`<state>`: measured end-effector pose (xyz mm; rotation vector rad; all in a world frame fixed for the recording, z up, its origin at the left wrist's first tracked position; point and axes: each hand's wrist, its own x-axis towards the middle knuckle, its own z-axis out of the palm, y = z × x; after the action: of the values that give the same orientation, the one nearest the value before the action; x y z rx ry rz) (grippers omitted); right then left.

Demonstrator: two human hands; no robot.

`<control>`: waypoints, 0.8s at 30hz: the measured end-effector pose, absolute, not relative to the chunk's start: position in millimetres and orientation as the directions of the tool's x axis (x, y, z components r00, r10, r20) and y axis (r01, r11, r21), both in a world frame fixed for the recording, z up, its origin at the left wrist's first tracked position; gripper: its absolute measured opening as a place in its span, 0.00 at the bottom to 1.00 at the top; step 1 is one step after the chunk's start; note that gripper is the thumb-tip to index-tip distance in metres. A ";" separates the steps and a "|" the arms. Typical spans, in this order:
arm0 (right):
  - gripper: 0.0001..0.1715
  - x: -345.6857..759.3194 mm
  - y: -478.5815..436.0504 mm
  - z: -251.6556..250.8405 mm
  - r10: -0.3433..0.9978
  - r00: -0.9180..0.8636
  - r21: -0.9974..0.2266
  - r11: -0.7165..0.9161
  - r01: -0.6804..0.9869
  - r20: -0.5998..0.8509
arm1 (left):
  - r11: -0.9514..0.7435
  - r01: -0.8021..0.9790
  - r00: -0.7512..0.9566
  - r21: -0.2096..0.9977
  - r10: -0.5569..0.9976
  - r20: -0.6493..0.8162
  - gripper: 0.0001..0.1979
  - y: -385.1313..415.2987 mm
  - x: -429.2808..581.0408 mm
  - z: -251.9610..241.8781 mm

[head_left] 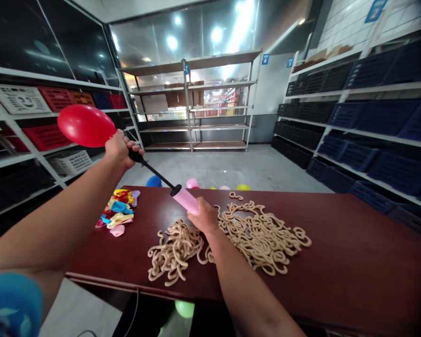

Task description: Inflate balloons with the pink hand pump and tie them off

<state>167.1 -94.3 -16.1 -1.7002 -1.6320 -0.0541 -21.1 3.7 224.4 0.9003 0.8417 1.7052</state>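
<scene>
My left hand [121, 149] is closed at the black end of a hand balloon pump [185, 199], where the neck of an inflated red balloon [86, 125] also sits. The pump's black rod is pulled well out of its pink barrel. Around that barrel my right hand [204, 215] is closed, above the table. Just below it lie a smaller heap of beige curled, rope-like pieces [177, 250] and a larger spread of similar beige pieces [263, 234]. Several limp, uninflated balloons [121, 208] in mixed colours lie at the table's left.
The dark red-brown table [344, 243] spans the front. Past its far edge, inflated balloons show on the floor, among them a blue balloon [154, 181]. A green balloon [185, 308] is under the near edge. Shelves with blue crates [389, 119] stand right; red crates [49, 135] stand left.
</scene>
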 end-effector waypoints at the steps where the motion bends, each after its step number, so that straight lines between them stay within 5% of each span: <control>1: 0.16 168.8 -95.0 -17.4 0.844 0.184 -0.483 0.098 0.870 0.503 | -0.265 -0.442 -0.231 0.857 0.957 0.177 0.19 4.2 -20.7 224.0; 15: 0.17 164.9 -100.4 -16.4 0.884 0.169 -0.470 0.064 0.880 0.437 | -0.117 -0.538 -0.130 0.835 0.990 0.055 0.22 -24.4 45.3 124.1; 24: 0.20 173.6 -99.5 -4.0 0.864 0.176 -0.468 0.077 0.881 0.473 | -0.146 -0.515 -0.125 0.845 0.988 0.095 0.20 -10.9 18.9 181.6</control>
<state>173.6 -99.5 -4.0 -1.7548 -1.6582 -0.0309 18.9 -10.9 181.6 0.8287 0.7926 1.5802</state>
